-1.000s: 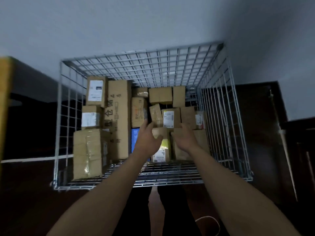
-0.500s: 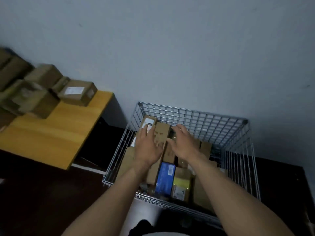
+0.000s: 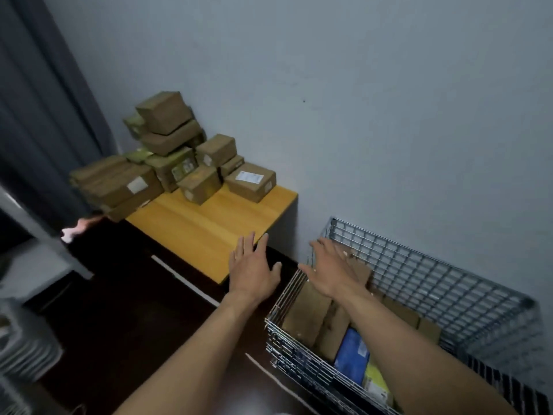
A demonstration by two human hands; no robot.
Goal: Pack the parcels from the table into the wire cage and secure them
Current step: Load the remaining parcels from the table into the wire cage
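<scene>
Brown parcels [image 3: 179,163] sit piled on the yellow bench [image 3: 209,229] at centre left; others lie in the wire cage [image 3: 443,283] at lower right. The left hand [image 3: 253,272] hovers by the bench's near corner, the right hand [image 3: 333,272] above the cage's rim, fingers [image 3: 243,247] of both spread wide, empty.

A plain pale grey-blue wall [image 3: 389,100] fills the background, with a tiny dark speck [image 3: 304,100] on it. A dark blue-grey fabric curtain [image 3: 39,115] hangs at the left. Below lies a dark brown floor [image 3: 119,310] — a thin white strip [image 3: 179,278] crosses it, near blurred pale grey shapes [image 3: 21,348] at lower left.
</scene>
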